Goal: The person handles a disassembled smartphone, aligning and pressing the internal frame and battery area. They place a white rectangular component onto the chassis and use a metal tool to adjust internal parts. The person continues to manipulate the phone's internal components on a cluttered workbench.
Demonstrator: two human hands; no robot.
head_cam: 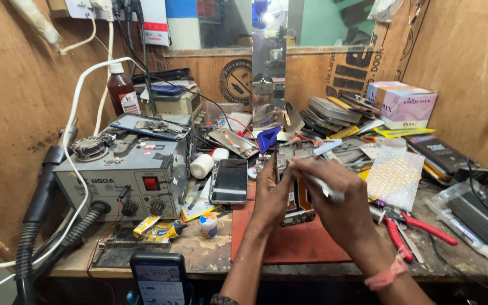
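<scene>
Fingers (271, 186) of the left hand (269, 195) clamp the opened phone frame (293, 181) upright over the red mat (289, 240), near the front edge of the surface (210, 254). Right hand (334, 197) pinches a white pen-like tool (323, 189), tip at the frame's inner side. Looks mid-disassembly, working an internal part; steady tip pressure needed. Black phone (230, 181) lies left, red pliers (419, 226) right.
</scene>
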